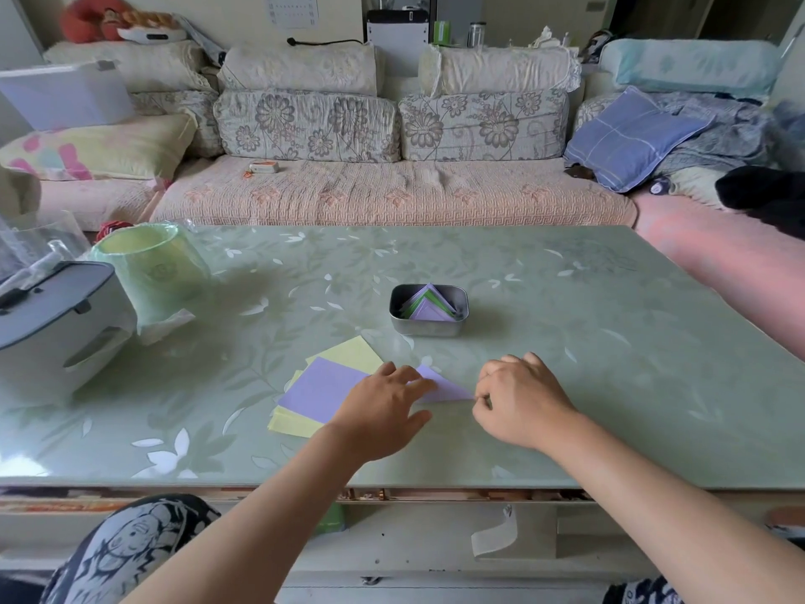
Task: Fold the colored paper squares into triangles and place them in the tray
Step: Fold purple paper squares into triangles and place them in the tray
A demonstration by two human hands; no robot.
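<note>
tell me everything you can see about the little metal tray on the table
The tray is a small metal tin, dull silver, rectangular with rounded corners. It stands upright and open near the middle of the green floral table. Inside lie folded papers, purple and green, overlapping. Nothing else touches it: the left hand and right hand are on a purple triangle nearer the person, apart from it.

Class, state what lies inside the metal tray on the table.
Inside the metal tray lie folded paper triangles, purple and green, overlapping. How many there are, and the tray's floor, cannot be seen beneath them.
</note>
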